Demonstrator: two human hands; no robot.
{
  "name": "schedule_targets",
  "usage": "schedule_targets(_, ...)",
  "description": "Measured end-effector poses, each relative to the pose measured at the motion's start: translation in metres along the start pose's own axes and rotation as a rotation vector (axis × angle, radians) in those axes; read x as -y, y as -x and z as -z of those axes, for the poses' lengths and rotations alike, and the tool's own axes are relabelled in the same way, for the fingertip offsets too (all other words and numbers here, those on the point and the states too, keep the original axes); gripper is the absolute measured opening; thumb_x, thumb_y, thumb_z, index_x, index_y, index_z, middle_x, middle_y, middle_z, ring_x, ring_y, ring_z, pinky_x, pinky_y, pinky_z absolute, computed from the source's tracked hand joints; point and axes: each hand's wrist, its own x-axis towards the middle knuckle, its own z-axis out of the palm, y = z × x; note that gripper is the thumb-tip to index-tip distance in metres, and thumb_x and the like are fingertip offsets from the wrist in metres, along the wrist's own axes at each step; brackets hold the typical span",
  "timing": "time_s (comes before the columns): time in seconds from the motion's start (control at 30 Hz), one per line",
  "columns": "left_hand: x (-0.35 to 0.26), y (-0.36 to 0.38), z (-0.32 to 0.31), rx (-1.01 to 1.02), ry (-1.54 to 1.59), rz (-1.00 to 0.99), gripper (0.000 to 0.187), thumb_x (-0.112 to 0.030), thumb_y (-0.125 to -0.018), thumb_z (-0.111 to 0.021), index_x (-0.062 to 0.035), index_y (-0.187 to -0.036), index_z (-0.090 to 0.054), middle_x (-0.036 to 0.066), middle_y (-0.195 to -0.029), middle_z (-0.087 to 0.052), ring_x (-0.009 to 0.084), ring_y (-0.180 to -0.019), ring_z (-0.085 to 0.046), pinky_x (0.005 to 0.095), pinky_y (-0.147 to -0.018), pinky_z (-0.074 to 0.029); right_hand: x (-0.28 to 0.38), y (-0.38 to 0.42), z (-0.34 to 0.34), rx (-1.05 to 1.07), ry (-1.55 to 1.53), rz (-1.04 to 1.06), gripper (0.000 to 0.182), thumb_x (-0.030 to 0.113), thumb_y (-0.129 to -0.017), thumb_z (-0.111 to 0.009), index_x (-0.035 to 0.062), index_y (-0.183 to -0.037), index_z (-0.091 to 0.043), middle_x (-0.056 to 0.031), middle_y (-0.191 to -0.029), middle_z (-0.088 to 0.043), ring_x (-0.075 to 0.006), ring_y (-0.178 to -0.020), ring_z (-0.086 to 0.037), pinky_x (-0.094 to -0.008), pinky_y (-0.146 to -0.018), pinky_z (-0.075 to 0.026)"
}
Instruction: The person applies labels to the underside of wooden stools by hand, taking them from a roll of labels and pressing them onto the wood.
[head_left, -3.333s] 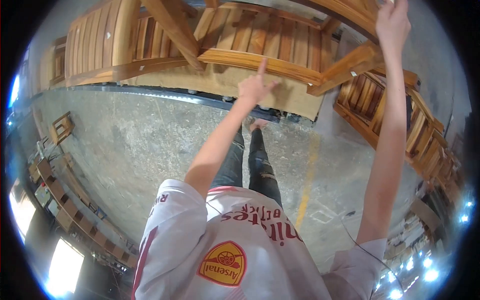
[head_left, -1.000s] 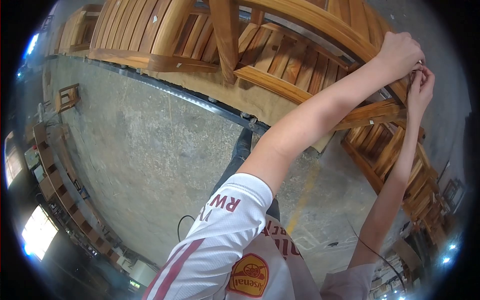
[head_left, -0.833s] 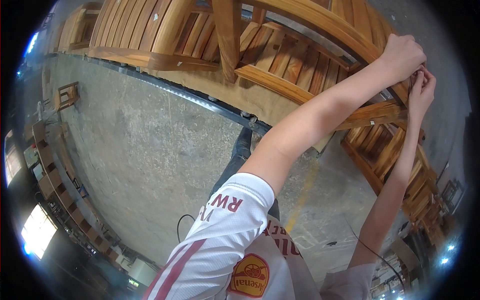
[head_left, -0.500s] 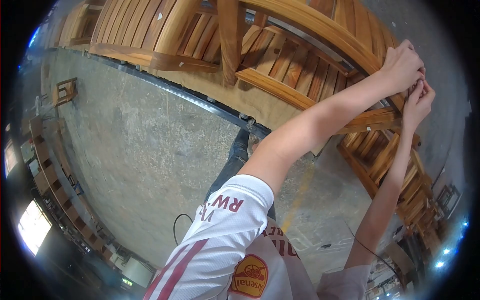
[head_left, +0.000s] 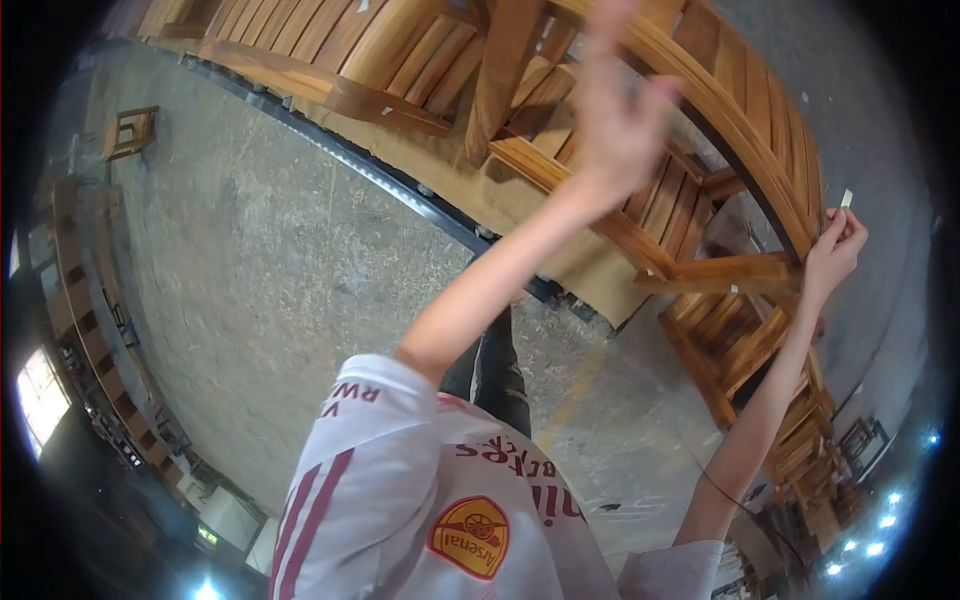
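Lifted off the curved rail (head_left: pixel 760 130) since half a second ago, the left hand (head_left: pixel 615 120) hangs open and blurred, while the right hand (head_left: pixel 835 245) pinches one small white tag (head_left: pixel 847 198) beside two slatted wooden chairs (head_left: pixel 640 190).

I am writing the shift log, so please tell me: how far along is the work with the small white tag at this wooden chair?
Done: a small white marker seems to sit already on the armrest. In hand: the right hand pinches a white tag beside the curved top rail, while the left hand is raised, open and blurred, holding nothing. Left: this tag is not yet on the wood.
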Motion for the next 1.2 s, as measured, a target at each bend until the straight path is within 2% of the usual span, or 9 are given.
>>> schedule_targets(0.07, 0.047, 0.006, 0.043, -0.176, -0.103, 0.004, 0.076, -0.045, -0.089, -0.058, -0.0078, -0.148, -0.027, 0.022, -0.148, -0.031, 0.0408, -0.138, -0.028, 0.0480, -0.110, -0.026, -0.003, -0.010, -0.002, 0.051, -0.006, -0.037, 0.021, 0.016, -0.099, -0.051, -0.0026, -0.107, -0.054, -0.0111, -0.091, -0.067, -0.0173, -0.088, -0.064, -0.0290, -0.082, -0.051)
schedule_targets(0.13, 0.109, 0.019, 0.072, 0.116, -0.356, -0.021, 0.079, -0.056, -0.090, -0.048, -0.0132, -0.151, -0.024, 0.019, -0.156, -0.017, 0.0419, -0.144, -0.012, 0.0513, -0.114, -0.017, -0.021, -0.020, -0.004, 0.085, -0.031, -0.028, 0.023, 0.018, -0.100, -0.051, -0.0029, -0.110, -0.054, -0.0108, -0.094, -0.066, -0.0161, -0.090, -0.064, -0.0284, -0.083, -0.051)
schedule_targets(0.23, 0.166, 0.064, 0.108, 0.390, -0.800, -0.090, 0.075, -0.051, -0.092, -0.050, -0.0150, -0.152, -0.023, 0.018, -0.157, -0.014, 0.0401, -0.144, -0.014, 0.0514, -0.114, -0.016, -0.035, -0.031, -0.006, 0.126, -0.061, -0.051, 0.024, 0.019, -0.100, -0.051, -0.0024, -0.110, -0.054, -0.0102, -0.096, -0.066, -0.0145, -0.092, -0.063, -0.0271, -0.083, -0.051)
schedule_targets(0.43, 0.180, 0.129, 0.180, 0.652, -0.643, 0.184, 0.073, -0.053, -0.089, -0.053, -0.0152, -0.148, -0.033, 0.019, -0.155, -0.021, 0.0419, -0.143, -0.015, 0.0596, -0.112, -0.013, -0.044, -0.051, -0.008, 0.165, -0.007, -0.071, 0.025, 0.021, -0.100, -0.052, -0.0018, -0.111, -0.055, -0.0087, -0.095, -0.064, -0.0133, -0.090, -0.062, -0.0263, -0.083, -0.050)
schedule_targets(0.63, 0.151, -0.032, 0.073, -0.010, -0.460, -0.143, 0.076, -0.062, -0.091, -0.041, -0.0148, -0.149, -0.028, 0.013, -0.155, -0.026, 0.0380, -0.142, -0.024, 0.0616, -0.112, -0.014, -0.045, -0.050, -0.008, 0.164, -0.011, -0.043, 0.022, 0.019, -0.100, -0.051, -0.0007, -0.109, -0.055, -0.0047, -0.092, -0.063, -0.0085, -0.073, -0.051, -0.0226, -0.067, -0.045)
schedule_targets(0.73, 0.171, -0.061, 0.064, -0.254, -0.889, -0.255, 0.071, -0.052, -0.087, -0.062, -0.0199, -0.146, -0.037, 0.012, -0.154, -0.028, 0.0291, -0.142, -0.027, 0.0418, -0.116, -0.016, -0.045, -0.049, -0.003, 0.193, 0.016, -0.051, 0.022, 0.020, -0.100, -0.051, -0.0002, -0.109, -0.054, -0.0047, -0.091, -0.063, -0.0087, -0.073, -0.051, -0.0228, -0.067, -0.045)
schedule_targets(0.77, 0.159, -0.045, 0.056, -0.272, -0.366, 0.183, 0.072, -0.058, -0.095, -0.036, -0.0110, -0.149, -0.027, 0.016, -0.148, -0.038, 0.0395, -0.135, -0.035, 0.0580, -0.112, -0.018, -0.045, -0.049, -0.002, 0.204, 0.016, -0.046, 0.022, 0.020, -0.100, -0.051, -0.0002, -0.108, -0.054, -0.0047, -0.091, -0.063, -0.0090, -0.073, -0.052, -0.0230, -0.066, -0.046)
schedule_targets(0.93, 0.191, 0.004, 0.081, -0.194, -0.483, 0.589, 0.069, -0.054, -0.098, -0.030, -0.0086, -0.149, -0.025, 0.020, -0.136, -0.049, 0.0376, -0.119, -0.049, 0.0480, -0.108, -0.027, -0.039, -0.050, -0.007, 0.179, -0.003, -0.053, 0.021, 0.019, -0.100, -0.050, -0.0001, -0.108, -0.054, -0.0049, -0.092, -0.063, -0.0099, -0.075, -0.054, -0.0237, -0.066, -0.046)
schedule_targets(1.2, 0.153, -0.009, 0.126, -0.055, 0.123, 0.413, 0.026, -0.025, -0.084, -0.070, -0.0109, -0.105, -0.068, 0.013, -0.126, -0.051, 0.0315, -0.121, -0.046, 0.0444, -0.102, -0.035, -0.061, -0.061, -0.007, 0.215, 0.019, -0.060, 0.024, 0.021, -0.100, -0.052, 0.0000, -0.111, -0.055, -0.0049, -0.093, -0.063, -0.0094, -0.077, -0.054, -0.0232, -0.068, -0.046)
